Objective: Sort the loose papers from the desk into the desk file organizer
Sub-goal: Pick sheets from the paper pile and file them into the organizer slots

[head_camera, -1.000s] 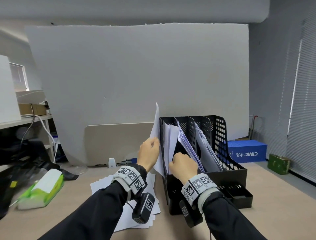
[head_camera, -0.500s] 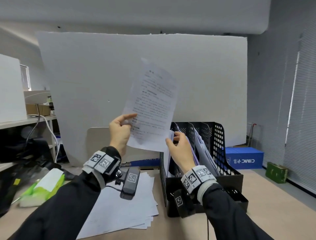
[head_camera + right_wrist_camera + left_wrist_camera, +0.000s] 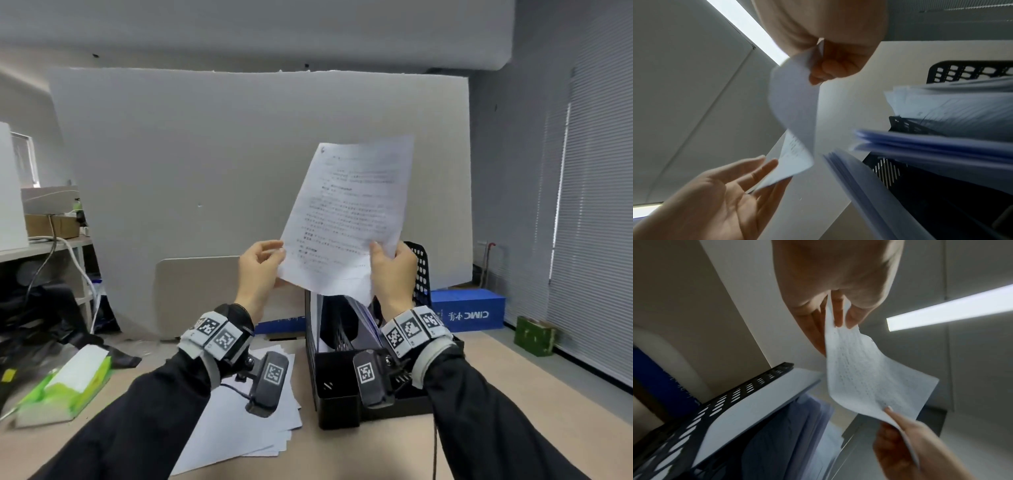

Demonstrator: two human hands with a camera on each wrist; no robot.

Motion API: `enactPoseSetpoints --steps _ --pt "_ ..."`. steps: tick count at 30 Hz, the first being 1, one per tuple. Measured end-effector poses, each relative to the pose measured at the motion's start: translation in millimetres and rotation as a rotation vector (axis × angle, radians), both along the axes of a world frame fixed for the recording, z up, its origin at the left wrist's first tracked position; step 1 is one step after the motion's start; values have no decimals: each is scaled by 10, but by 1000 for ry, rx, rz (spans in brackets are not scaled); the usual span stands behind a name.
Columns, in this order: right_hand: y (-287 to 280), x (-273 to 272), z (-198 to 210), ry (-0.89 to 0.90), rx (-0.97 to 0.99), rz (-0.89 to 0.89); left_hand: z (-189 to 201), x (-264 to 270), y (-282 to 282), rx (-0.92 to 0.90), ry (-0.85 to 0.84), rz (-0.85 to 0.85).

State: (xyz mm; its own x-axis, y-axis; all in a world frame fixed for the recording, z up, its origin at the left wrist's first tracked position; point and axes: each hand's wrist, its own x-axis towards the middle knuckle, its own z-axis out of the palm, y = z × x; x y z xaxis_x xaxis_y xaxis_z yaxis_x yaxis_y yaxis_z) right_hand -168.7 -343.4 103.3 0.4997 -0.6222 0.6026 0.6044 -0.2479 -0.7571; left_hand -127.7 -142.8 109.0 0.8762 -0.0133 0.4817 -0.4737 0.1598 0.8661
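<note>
A printed sheet point(image 3: 352, 205) is held upright in the air, just above the black mesh file organizer point(image 3: 337, 387). My left hand point(image 3: 279, 255) pinches the sheet's lower left edge. My right hand point(image 3: 383, 253) grips its lower right edge, thumb on the front. The left wrist view shows the sheet point(image 3: 869, 378) running between my left fingers, with the organizer's wall point(image 3: 735, 394) below. The right wrist view shows the sheet point(image 3: 795, 105) curling from my right hand. Several filed papers point(image 3: 363, 318) lean in the organizer's slots. A loose paper stack point(image 3: 239, 431) lies on the desk under my left forearm.
A green tissue pack point(image 3: 65, 387) lies at the desk's left. A large grey board point(image 3: 239, 171) stands behind the desk. A blue box point(image 3: 466, 313) and a green box point(image 3: 534, 335) sit on the floor at right. Shelves with cables stand far left.
Both hands were down at the organizer's left slot a second ago. The left hand then lifted a printed sheet; it has since swung right over the organizer, and the right hand has taken hold of it.
</note>
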Motion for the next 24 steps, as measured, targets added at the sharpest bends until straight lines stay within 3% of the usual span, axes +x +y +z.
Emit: enactPoseSetpoints --steps 3,8,13,16,20,24 --pt "-207 -38 33 17 5 -171 -69 -139 -238 145 21 -162" --pt "-421 -71 -39 80 -3 -267 -232 -163 -550 371 58 -281" --pt "-543 -136 -75 76 -16 -424 -424 -120 -707 667 -54 -181" --pt "-580 -113 -95 57 -59 -514 -501 -148 -749 861 -44 -267" --pt "-508 -53 -184 67 -205 -611 -568 -159 -834 982 52 -454" --pt "-357 12 -294 -88 -477 -675 -640 -101 -942 1021 50 -456"
